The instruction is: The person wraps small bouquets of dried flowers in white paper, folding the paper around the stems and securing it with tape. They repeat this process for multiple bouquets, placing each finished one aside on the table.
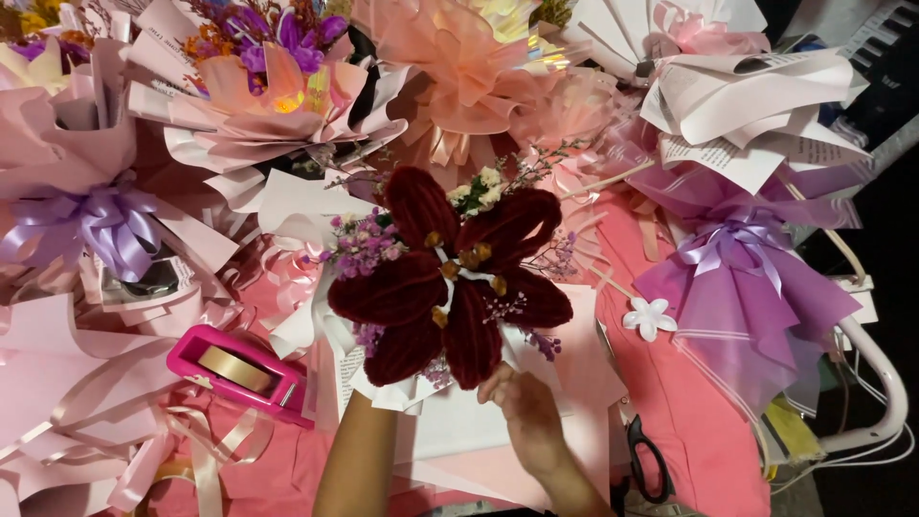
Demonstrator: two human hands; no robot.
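Right hand (522, 412) sits at the lower edge of the dark red chenille flower bouquet (450, 282), fingers curled against its white wrapping paper (459, 421); firm grip or not, can't tell. Left hand is hidden under the bouquet, only the forearm (359, 460) shows, so its state is unknown. Bouquet is over a table with a pink cloth (689, 431). Left of the bouquet: pink tape dispenser (239, 373). Right of it: black scissors (649, 460), purple wrapped bouquet (742, 287). Above it: more pink wrapped bouquets (459, 77).

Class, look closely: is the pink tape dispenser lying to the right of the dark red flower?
No, the pink tape dispenser lies on the pink cloth to the lower left of the dark red flower.
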